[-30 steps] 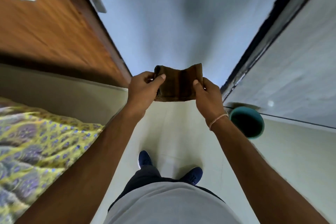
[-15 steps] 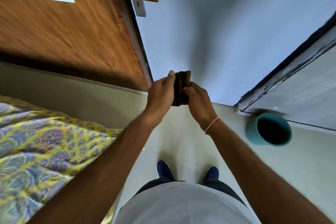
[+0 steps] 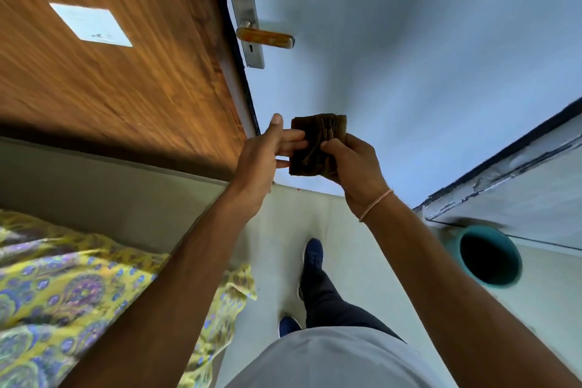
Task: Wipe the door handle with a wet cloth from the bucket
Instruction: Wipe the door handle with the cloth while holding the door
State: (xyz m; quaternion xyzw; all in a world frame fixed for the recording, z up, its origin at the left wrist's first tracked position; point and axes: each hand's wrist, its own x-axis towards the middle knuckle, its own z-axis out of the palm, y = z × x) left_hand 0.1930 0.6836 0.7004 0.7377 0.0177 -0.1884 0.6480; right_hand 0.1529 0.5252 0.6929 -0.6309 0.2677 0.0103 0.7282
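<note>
The right hand [image 3: 352, 164] pinches a folded brown cloth [image 3: 315, 142] w/ thumb on top, held approx. chest-high. The left hand [image 3: 264, 148] is spread, fingers flat against the cloth's left edge. Door handle [image 3: 266, 38] sits above, well apart. Teal bucket [image 3: 486, 255] on floor at right.

Brown cloth [image 3: 316, 143] partly hidden: right side behind right hand [image 3: 354, 167], left edge under fingers of left hand [image 3: 263, 151]. Wetness of cloth not tellable. Teal bucket [image 3: 486, 257] interior dark, contents unseen; rim blurred. Wooden door [image 3: 119, 72] cut off by top and left edges. Yellow patterned bedcover [image 3: 63, 293] blurred, cut off at left and bottom. One blue shoe [image 3: 288, 326] mostly hidden behind grey shirt [image 3: 340, 362]. Both arms run off bottom edge.
</note>
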